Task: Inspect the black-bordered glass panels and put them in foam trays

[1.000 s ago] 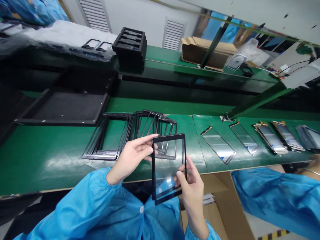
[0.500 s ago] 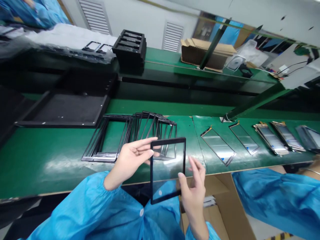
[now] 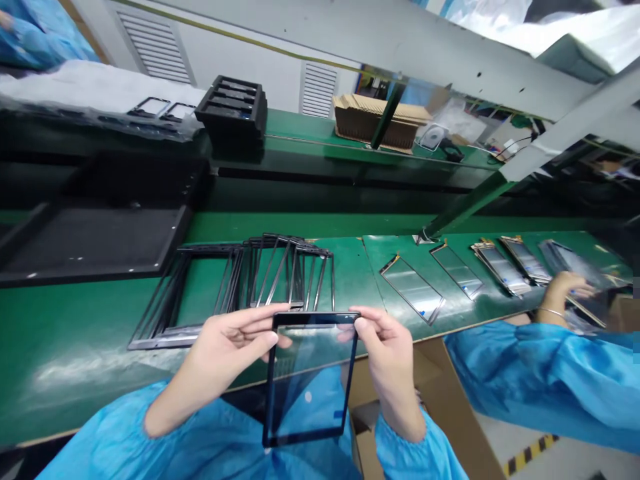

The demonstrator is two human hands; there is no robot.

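Note:
A black-bordered clear touchscreen panel is held up in front of my body, above the bench's near edge. My left hand pinches its upper left edge between thumb and fingers. At the upper right corner, my right hand grips the panel the same way. Through the glass I see blue sleeve cloth and a small blue tab near the lower right. Just beyond my hands lie overlapping black rectangular frames on the green bench.
On the bench stands a large black tray at left. Glass panels and panel stacks lie to the right. A co-worker's hand reaches there. Black bins and cardboard dividers sit on the shelf. An open carton is below.
The panel has come lower and turned. My right hand has shifted from beside its right edge to its upper right corner. The view has swung right, and a co-worker's hand now shows.

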